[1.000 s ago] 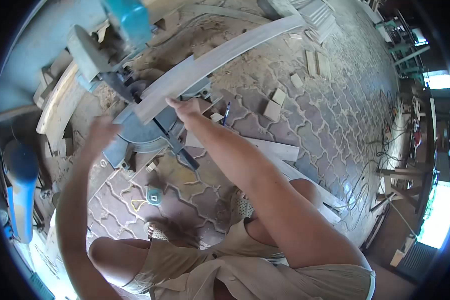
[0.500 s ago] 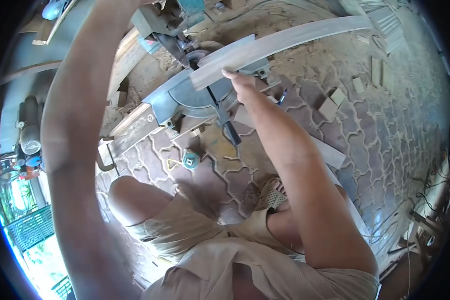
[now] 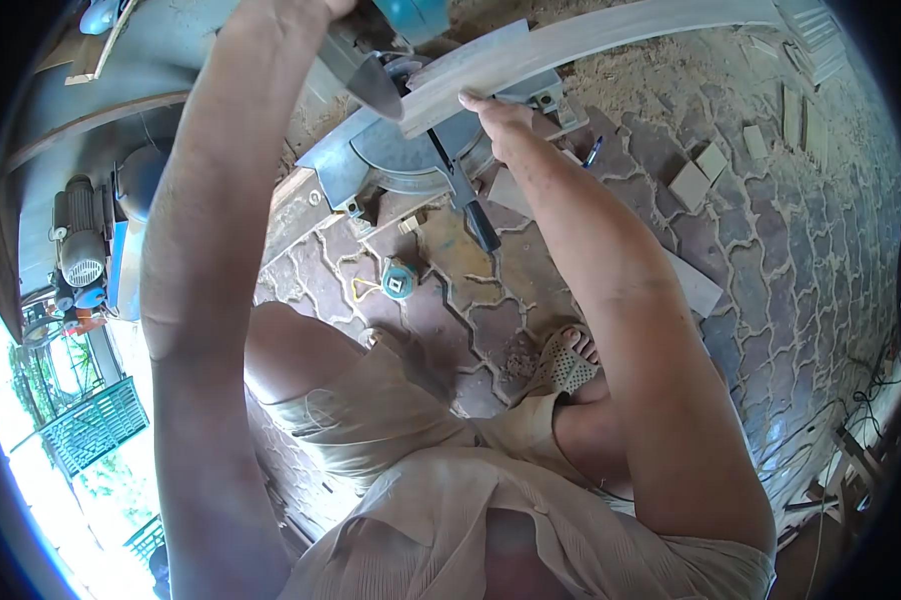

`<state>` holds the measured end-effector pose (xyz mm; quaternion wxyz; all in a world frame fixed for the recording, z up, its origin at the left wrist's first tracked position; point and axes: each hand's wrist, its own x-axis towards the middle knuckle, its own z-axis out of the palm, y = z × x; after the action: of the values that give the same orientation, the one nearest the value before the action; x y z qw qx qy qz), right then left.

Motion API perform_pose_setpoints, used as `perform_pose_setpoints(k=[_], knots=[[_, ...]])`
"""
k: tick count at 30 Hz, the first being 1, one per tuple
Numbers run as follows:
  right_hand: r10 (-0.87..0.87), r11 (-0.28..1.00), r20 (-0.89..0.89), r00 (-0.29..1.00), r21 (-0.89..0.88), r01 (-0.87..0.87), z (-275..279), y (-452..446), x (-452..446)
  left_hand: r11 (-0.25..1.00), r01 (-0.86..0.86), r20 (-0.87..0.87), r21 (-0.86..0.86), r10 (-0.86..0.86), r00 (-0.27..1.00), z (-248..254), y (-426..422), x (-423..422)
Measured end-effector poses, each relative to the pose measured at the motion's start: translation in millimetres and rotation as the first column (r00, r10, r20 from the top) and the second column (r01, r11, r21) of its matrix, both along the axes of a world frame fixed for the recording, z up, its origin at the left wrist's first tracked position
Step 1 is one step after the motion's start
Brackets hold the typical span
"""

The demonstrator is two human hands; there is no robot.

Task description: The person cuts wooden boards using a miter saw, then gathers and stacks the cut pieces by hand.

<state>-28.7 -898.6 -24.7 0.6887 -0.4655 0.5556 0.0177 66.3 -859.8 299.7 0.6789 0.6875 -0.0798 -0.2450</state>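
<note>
My right hand [image 3: 498, 122] grips a long, pale wooden board [image 3: 611, 40] near its left end, thumb on the upper face and the other fingers mostly hidden. The board rests across the table of a miter saw [image 3: 401, 155], along its fence. Close to the board's left end is the saw's blade guard [image 3: 368, 85], with a teal part of the saw head [image 3: 416, 15] above. My left hand [image 3: 339, 6] reaches up beside the saw head at the top edge. Its fingers are out of sight, so its grip does not show.
A teal tape measure [image 3: 399, 281] lies on the paving before the saw. Wood offcuts [image 3: 691, 187] and a blue pen [image 3: 594, 152] lie to the right. Sawdust [image 3: 671, 85] covers the ground behind. An electric motor [image 3: 81, 235] stands at left.
The saw head and its guard have come down to the board's left end, my left hand shifting rightward beside them. My right hand stays on the board. The whole view has shifted slightly.
</note>
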Motion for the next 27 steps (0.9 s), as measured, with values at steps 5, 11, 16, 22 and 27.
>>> perform_pose_setpoints(k=[5,11,16,22,27], knots=[[-0.001,1.0,-0.028,1.0,0.013,0.002,0.5,1.5,-1.0,0.993,-0.094,0.055,-0.068,0.098,0.994,-16.2,10.5,-81.1],[-0.063,0.997,0.004,0.998,0.046,0.063,2.6,0.4,-2.8,0.982,-0.114,0.246,-0.149,0.148,0.958,-45.2,22.0,-92.4],[-0.084,0.994,-0.02,0.996,0.074,0.085,16.5,3.1,-1.2,0.993,-0.116,0.142,-0.03,0.119,0.983,-46.3,23.1,-107.2],[-0.121,0.983,-0.082,0.989,0.127,0.131,41.1,1.1,-8.2,0.991,-0.121,0.171,-0.061,0.13,0.977,-48.7,22.6,-129.1],[-0.142,0.978,-0.067,0.988,0.142,0.15,44.3,0.3,-13.2,0.991,-0.077,0.177,-0.111,0.096,0.98,-70.4,26.7,-119.8]])
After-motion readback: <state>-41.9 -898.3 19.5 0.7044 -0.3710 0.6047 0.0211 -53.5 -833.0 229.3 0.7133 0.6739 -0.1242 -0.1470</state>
